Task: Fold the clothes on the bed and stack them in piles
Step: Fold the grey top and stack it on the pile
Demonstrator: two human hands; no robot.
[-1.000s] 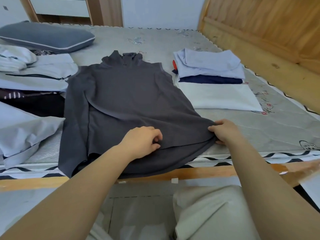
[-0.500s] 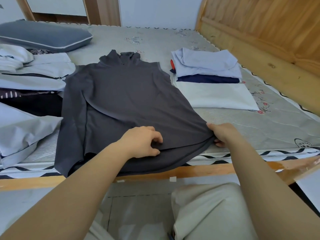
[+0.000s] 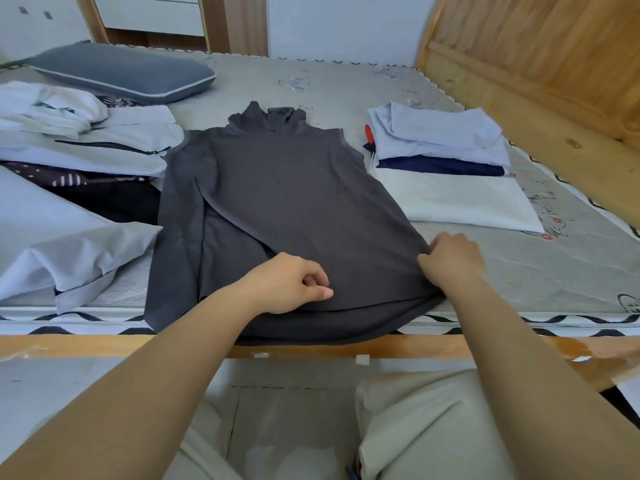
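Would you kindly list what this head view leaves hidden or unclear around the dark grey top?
- Dark grey top: its hem partly hidden under the left hand and right hand.
- Folded pile: lower garments covered by the upper ones.
- Dark patterned garment: mostly buried under pale clothes.

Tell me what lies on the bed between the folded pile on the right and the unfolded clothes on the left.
In the head view, the dark grey top lies spread flat between the folded pile and the unfolded clothes.
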